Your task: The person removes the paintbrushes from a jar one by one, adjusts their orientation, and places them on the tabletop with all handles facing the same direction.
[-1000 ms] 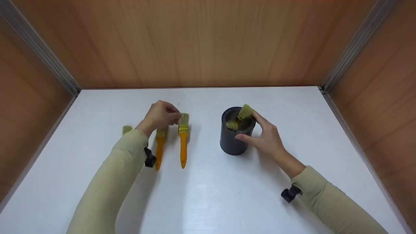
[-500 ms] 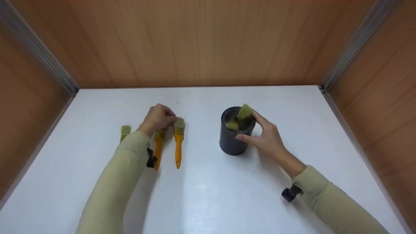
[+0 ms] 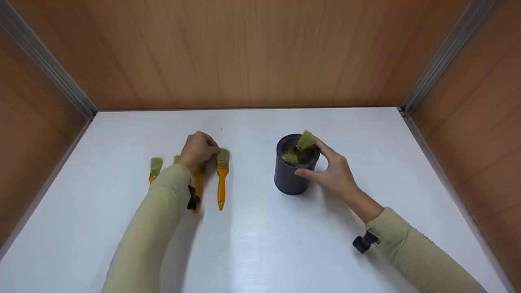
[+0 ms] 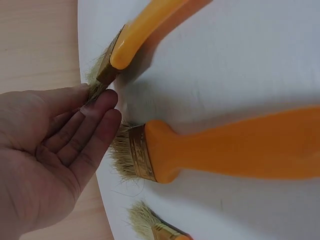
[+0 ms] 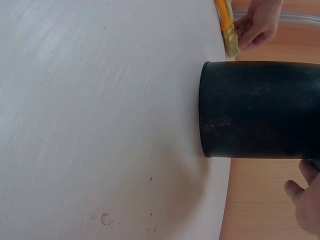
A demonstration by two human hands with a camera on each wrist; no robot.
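Your left hand [image 3: 198, 148] lies relaxed, fingers straight, touching the brush [image 3: 221, 179] bristles; brush flat on worktop [image 3: 260, 236], handle toward you. Right hand [image 3: 331, 173] grips the cup [image 3: 291, 175].

A white counter [image 3: 260, 244] fills the near and middle ground, its smooth surface catching a soft glare near the middle. Wood-grain panels close it in on three sides: a far wall [image 3: 248, 53], a left wall [image 3: 28, 134] and a right wall [image 3: 484, 114]. Grey metal strips [image 3: 47, 61] run down the two far corners, left and right, and along the foot of the side walls. The light is even and falls from above.
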